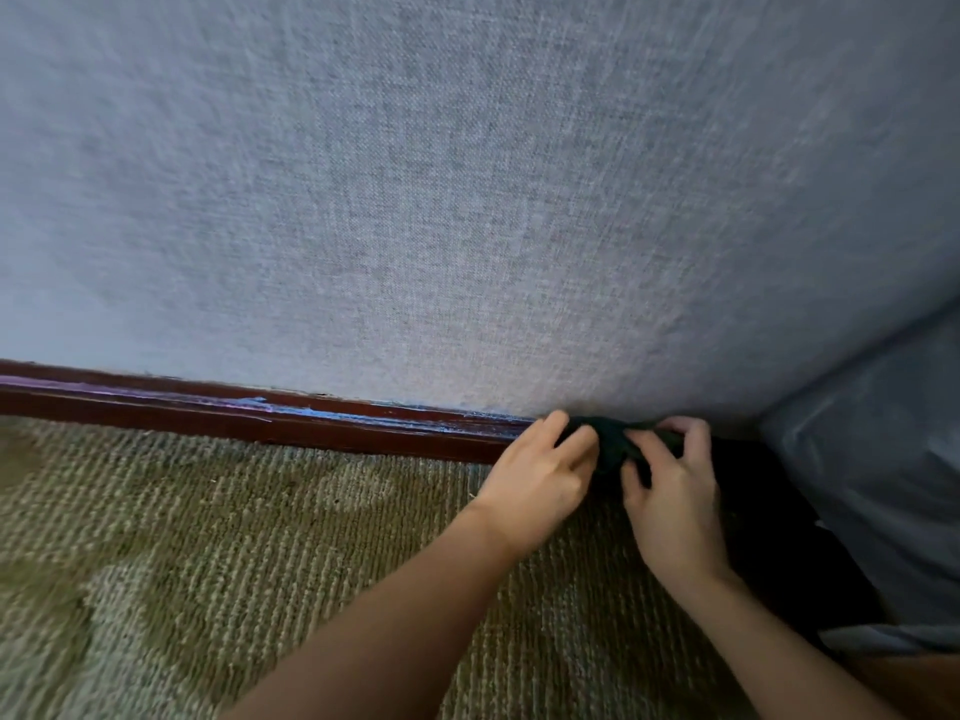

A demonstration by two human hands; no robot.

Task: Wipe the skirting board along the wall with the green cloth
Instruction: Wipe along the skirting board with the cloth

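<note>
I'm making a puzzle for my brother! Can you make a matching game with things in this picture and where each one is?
1. dark green cloth
2. reddish-brown wooden skirting board
3. olive ribbed carpet
4. grey-blue woven wall

a. covers the floor
b. fills the top of the view
c. gripped by left hand and right hand
d. runs along the wall's foot

Pairs: 1-c, 2-d, 3-a, 4-b

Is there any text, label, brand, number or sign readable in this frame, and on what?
None. No writing shows on the wall, the skirting board, the carpet, the green cloth or the grey fabric at the right. The blue streaks on the skirting board are smears, not letters.
</note>
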